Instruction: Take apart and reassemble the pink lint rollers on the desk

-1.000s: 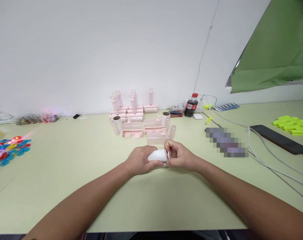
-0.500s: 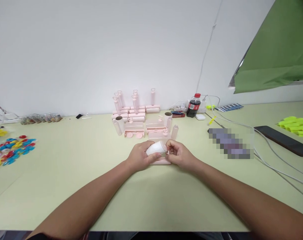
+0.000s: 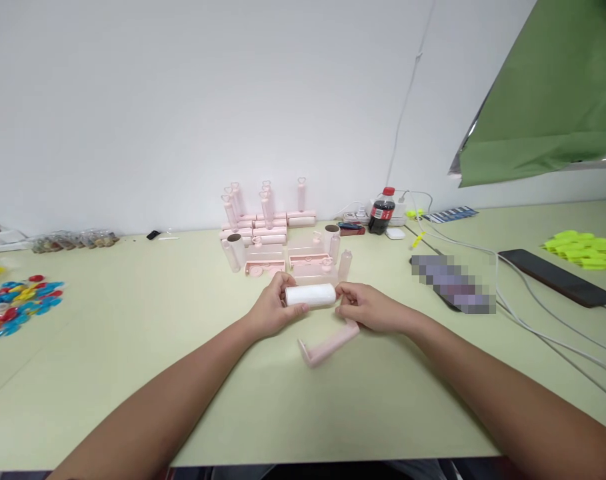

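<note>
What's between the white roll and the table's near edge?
In the head view, a slanted pink frame is between the white roll and the table's edge.

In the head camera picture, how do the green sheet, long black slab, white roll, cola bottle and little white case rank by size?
Green sheet
Long black slab
White roll and cola bottle: too close to rank
Little white case

A white cylindrical roll (image 3: 311, 295) is lying between the left hand (image 3: 273, 308) and the right hand (image 3: 373, 309), a pink plastic bracket (image 3: 333, 345) slanting before it. Behind, on the pale green worktop (image 3: 223, 400), boxy pink plastic cases (image 3: 270, 236) are sitting clustered with pink heart-topped tubes (image 3: 267, 211). Multicoloured plastic pieces (image 3: 23, 299) are lying far left; a red-capped cola bottle (image 3: 381, 213) is standing right of the cases.
</note>
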### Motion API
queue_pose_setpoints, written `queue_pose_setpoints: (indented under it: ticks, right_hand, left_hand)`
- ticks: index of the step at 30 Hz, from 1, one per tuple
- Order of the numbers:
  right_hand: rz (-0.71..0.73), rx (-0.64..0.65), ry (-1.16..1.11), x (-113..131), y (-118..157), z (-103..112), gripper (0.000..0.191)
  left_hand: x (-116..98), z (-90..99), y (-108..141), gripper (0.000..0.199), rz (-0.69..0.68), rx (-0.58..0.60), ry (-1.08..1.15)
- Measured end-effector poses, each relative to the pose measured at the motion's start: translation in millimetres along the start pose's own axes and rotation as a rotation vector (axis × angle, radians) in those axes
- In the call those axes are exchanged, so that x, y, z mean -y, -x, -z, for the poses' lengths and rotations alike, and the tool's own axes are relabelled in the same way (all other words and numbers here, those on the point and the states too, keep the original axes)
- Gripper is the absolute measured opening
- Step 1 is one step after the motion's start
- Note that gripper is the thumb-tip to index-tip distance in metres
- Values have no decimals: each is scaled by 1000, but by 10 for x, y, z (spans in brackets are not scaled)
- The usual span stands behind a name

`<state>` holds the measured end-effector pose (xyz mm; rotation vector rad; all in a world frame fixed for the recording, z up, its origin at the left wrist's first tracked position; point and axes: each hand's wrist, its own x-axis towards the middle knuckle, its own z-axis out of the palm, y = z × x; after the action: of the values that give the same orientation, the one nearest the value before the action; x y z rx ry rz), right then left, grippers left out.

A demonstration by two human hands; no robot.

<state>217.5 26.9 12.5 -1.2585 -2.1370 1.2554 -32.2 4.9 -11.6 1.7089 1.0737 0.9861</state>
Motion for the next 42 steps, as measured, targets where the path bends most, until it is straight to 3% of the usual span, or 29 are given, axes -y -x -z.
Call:
queue_pose_setpoints:
  ticks: [3,7,13,27,42]
  right_hand:
    - [76,-37,-55,15,-12,6,37]
    - [34,-28,-220,59,-24,-20,50]
    - [-20,-27,-333,49,-66,-51,45]
    - [-56,-16,-365,22,-85,-52,34]
    - [-53,-29,-366,29,-83,-41,31]
  left_hand:
    - [3,3,-20,52,39,8,107]
    - [-10,-9,-37,59,62,18,252]
    - [-44,-20,-74,61,117,-58,292]
    - [40,-20,-82,58,104,-40,339]
    - [-37,-25,-70,60,156,-82,290]
